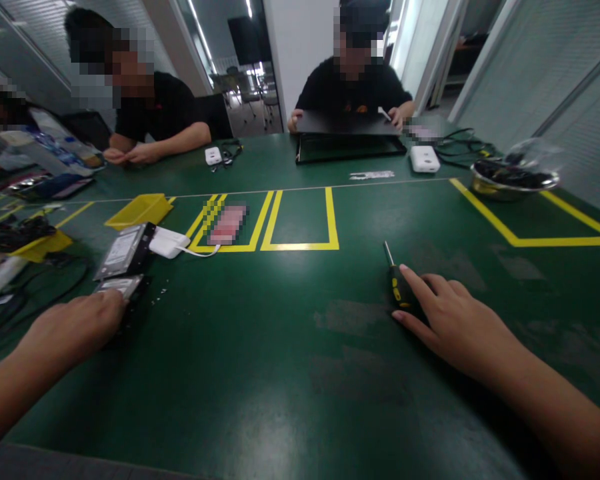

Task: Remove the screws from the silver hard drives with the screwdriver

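On the left, my left hand [83, 319] is closed over the near end of a hard drive [123, 287], its fingertips partly hidden. Another hard drive [125, 250] lies just beyond it, label side up. To the right, my right hand [455, 313] rests low over the table with thumb and index finger at either side of a screwdriver [399, 287]. That screwdriver has a black and yellow handle, and its thin metal shaft points away from me. Small white bits [161, 293] are scattered beside the drives.
A white adapter [170, 243] with a cable leads to a pink phone [229, 224]. A yellow tray [139, 211] stands behind the drives. Dark cables [20, 230] lie far left; a metal bowl [513, 187] stands right. Across the green table [260, 347], a person holds a dark panel [347, 123].
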Tool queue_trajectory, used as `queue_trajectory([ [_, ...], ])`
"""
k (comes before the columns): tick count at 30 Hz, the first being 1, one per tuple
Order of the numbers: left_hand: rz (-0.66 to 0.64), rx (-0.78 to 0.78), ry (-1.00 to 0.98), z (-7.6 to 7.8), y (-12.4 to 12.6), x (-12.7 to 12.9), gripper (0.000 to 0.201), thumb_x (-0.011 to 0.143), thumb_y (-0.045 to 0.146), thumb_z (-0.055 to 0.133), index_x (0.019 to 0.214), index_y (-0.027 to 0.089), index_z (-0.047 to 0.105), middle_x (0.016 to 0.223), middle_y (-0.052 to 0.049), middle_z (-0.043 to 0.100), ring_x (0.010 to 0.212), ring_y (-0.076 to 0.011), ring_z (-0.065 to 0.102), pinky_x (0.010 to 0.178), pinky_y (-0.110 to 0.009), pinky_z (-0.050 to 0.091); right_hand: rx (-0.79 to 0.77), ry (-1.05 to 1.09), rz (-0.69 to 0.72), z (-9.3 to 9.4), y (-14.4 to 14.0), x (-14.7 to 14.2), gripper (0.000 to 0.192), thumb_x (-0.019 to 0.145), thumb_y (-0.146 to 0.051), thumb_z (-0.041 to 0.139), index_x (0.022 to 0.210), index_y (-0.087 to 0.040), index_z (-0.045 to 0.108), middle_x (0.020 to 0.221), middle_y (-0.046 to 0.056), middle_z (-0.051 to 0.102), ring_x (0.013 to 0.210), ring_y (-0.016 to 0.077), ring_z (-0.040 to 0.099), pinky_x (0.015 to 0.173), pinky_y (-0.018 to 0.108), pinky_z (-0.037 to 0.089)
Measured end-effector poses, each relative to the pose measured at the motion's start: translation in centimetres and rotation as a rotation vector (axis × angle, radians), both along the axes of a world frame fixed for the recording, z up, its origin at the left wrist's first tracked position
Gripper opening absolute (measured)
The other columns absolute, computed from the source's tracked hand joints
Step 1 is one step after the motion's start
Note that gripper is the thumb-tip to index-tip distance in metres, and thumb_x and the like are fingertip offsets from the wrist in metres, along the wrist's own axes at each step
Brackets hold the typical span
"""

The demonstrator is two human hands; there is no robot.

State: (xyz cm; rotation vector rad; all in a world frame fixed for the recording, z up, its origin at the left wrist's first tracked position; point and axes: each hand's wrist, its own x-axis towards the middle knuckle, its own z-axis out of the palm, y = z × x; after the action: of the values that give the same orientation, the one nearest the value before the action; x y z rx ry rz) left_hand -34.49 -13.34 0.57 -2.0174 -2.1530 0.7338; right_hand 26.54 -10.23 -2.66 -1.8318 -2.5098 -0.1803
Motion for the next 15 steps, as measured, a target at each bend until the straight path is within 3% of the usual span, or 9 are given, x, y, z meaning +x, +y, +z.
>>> queue_trajectory([
  [5, 0.024, -0.059, 0.074, 0.4, 0.6, 0.8, 0.033, 0.093, 0.026, 0.027, 0.094, 0.013, 0.057, 0.093, -0.019, 0.067, 0.085, -0.0325, 0.067, 0.067, -0.038, 0.046, 0.020, 0.000, 0.013, -0.2, 0.0, 0.1, 0.072, 0.095, -0.060, 0.037, 0.153, -0.018, 0.030, 0.112, 0.015, 0.062, 0.094, 0.0307, 0.061, 0.077, 0.045, 0.055],
  [10, -0.191, 0.057, 0.033, -0.7, 0.9, 2.8, 0.044, 0.097, 0.039, 0.022, 0.091, 0.013, 0.057, 0.087, -0.016, 0.064, 0.081, -0.0310, 0.062, 0.072, -0.041, 0.045, 0.009, -0.002, 0.008, -0.4, 0.1, 0.2, 0.073, 0.095, -0.060, 0.037, 0.154, -0.018, 0.028, 0.113, 0.015, 0.061, 0.097, 0.0311, 0.060, 0.080, 0.046, 0.055],
  [13, -0.151, 0.155, -0.023, -0.8, 1.8, 3.6, 0.051, 0.099, 0.044, 0.021, 0.099, 0.011, 0.060, 0.093, -0.016, 0.064, 0.084, -0.0295, 0.061, 0.075, -0.039, 0.046, -0.007, 0.002, 0.011, -0.3, 0.1, 0.2, 0.073, 0.095, -0.060, 0.036, 0.154, -0.018, 0.027, 0.114, 0.015, 0.061, 0.097, 0.0310, 0.060, 0.080, 0.046, 0.055],
  [15, -0.112, 0.306, -0.032, -0.6, 3.0, 3.2, 0.053, 0.099, 0.042, 0.023, 0.116, 0.007, 0.060, 0.110, -0.020, 0.063, 0.100, -0.0312, 0.060, 0.085, -0.040, 0.046, -0.012, 0.004, 0.012, -0.2, 0.1, 0.2, 0.073, 0.095, -0.060, 0.036, 0.154, -0.018, 0.027, 0.114, 0.016, 0.061, 0.097, 0.0313, 0.060, 0.080, 0.046, 0.055],
])
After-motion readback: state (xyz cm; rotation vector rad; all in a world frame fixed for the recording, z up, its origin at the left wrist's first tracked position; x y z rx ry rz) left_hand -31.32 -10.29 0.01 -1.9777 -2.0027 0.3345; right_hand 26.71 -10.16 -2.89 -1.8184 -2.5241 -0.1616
